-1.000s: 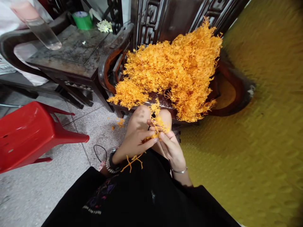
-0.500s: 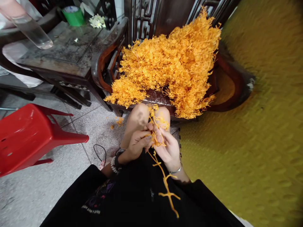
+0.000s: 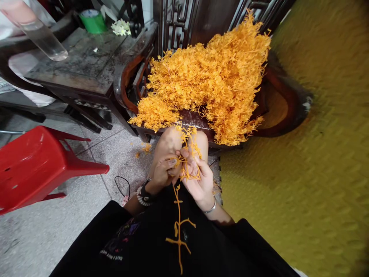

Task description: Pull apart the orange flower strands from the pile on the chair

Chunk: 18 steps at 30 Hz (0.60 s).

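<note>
My left hand [image 3: 163, 171] and my right hand [image 3: 197, 179] are closed together over my knees on a small orange plastic sprig bunch [image 3: 188, 154]. A long bare orange stem [image 3: 178, 227] with short side branches hangs down from between my hands over my black clothing. Just beyond my knees, a big heap of orange plastic sprigs [image 3: 207, 84] covers the seat of a dark wooden chair [image 3: 129, 80]. My left wrist wears a watch and a bead bracelet, and my right wrist a thin bangle.
A red plastic stool [image 3: 34, 165] lies on the tiled floor at the left. A dark wooden side table [image 3: 75, 69] holds a green tape roll [image 3: 92, 21] and white flowers [image 3: 121, 27]. A large yellow woven surface [image 3: 311, 154] fills the right side. Orange bits [image 3: 145, 148] lie on the floor.
My hands have drawn closer together and nearer my body. The bare orange stem has been pulled out of the bunch and now hangs straight down, longer than before.
</note>
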Available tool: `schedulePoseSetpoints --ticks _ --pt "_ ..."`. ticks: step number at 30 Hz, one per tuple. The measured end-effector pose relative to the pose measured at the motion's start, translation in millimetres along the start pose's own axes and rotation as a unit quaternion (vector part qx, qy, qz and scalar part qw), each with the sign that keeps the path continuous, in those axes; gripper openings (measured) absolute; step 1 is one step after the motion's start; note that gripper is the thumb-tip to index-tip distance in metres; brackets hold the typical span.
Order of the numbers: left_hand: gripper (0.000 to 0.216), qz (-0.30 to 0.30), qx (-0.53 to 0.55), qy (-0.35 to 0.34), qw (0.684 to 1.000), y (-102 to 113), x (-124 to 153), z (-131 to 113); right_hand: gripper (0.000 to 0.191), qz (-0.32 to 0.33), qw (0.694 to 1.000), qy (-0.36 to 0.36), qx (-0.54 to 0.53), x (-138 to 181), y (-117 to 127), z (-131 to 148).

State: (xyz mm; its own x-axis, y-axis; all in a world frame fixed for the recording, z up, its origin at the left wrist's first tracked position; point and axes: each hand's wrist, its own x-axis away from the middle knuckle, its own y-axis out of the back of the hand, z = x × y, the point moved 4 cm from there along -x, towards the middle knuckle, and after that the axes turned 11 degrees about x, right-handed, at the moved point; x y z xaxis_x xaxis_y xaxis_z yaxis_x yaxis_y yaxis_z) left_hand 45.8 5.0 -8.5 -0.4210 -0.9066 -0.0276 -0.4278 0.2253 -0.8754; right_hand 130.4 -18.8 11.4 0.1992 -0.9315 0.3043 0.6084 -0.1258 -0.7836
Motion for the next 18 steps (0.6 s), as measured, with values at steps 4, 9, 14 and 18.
schedulePoseSetpoints --ticks 4,9,14,18 --pt "0.047 -0.060 0.100 0.005 0.993 -4.1 -2.7 -3.0 0.020 -0.015 0.996 0.083 -0.001 -5.3 -1.6 15.0" --pt "0.051 -0.017 0.075 0.026 0.997 -10.1 -8.1 2.3 0.041 -0.024 0.979 0.126 0.159 -2.4 0.4 13.2" --pt "0.048 -0.104 0.038 0.004 0.994 8.7 -4.7 5.6 0.037 -0.049 0.955 0.155 0.248 -1.1 11.4 6.2" --pt "0.048 -0.168 -0.003 -0.030 0.985 13.9 -1.9 4.9 0.024 -0.023 0.926 0.173 0.336 -0.8 18.5 4.3"
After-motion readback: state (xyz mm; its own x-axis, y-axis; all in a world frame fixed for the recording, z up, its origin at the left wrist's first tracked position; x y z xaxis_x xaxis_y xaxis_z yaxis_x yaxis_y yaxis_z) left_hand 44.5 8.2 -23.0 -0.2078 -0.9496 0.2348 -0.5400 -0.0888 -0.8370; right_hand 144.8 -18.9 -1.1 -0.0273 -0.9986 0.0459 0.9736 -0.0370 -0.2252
